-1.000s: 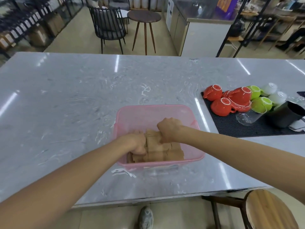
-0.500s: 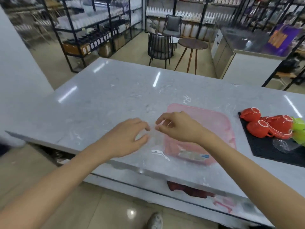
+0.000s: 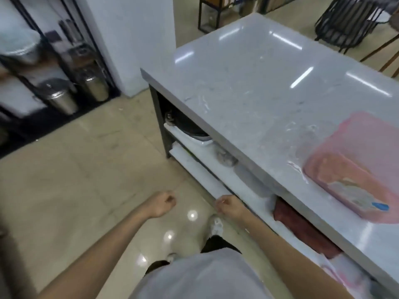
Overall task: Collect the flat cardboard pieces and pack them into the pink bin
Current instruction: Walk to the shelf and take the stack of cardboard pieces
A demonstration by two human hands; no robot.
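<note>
The pink bin stands on the grey marble table at the right of the head view, near the front edge. A brownish mass, probably the cardboard pieces, shows blurred through its translucent wall. Both my hands are away from the bin, lowered over the floor beside the table. My left hand is curled into a loose fist with nothing in it. My right hand is also curled shut, close to the lower shelf edge, and I see nothing held in it.
Shelves under the table hold trays and a dark red item. Steel canisters stand at a black rack on the left, beside a white pillar. A black wire chair is beyond the table. My shoe is on the tiled floor.
My hands left the bin, rose above the table, then dropped below its edge. My view swung left and down toward the floor, so the bin now sits at the right.
</note>
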